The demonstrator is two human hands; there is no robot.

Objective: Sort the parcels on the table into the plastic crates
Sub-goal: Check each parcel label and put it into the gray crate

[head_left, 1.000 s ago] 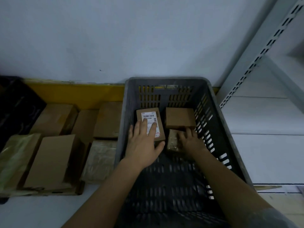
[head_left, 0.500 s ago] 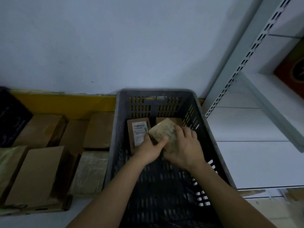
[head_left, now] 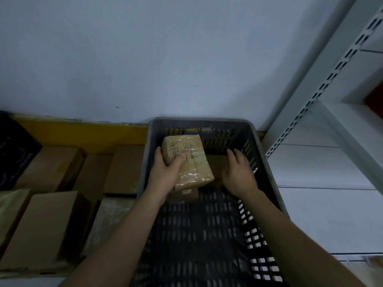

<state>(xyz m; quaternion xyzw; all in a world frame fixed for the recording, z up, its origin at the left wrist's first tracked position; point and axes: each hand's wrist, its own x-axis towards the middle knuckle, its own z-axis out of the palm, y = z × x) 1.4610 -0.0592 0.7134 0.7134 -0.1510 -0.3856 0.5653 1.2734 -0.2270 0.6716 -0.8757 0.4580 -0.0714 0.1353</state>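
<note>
A dark grey plastic crate (head_left: 267,168) stands in front of me against the wall. My left hand (head_left: 165,172) grips a tape-wrapped brown parcel (head_left: 191,162) with black handwriting, holding it above the crate's far left part. Under it lies a labelled cardboard parcel (head_left: 186,193), mostly hidden. My right hand (head_left: 238,172) hovers open beside the held parcel, over a plain brown parcel (head_left: 215,164) on the crate floor.
Several brown cardboard parcels (head_left: 45,224) and a plastic-wrapped one (head_left: 109,220) lie left of the crate, before a yellow strip (head_left: 83,133). A black item (head_left: 14,150) is at the far left. White metal shelving (head_left: 323,141) stands on the right.
The taped parcel passed from both hands to my left hand alone and rose higher over the labelled parcel. My right hand let go and drew to the right.
</note>
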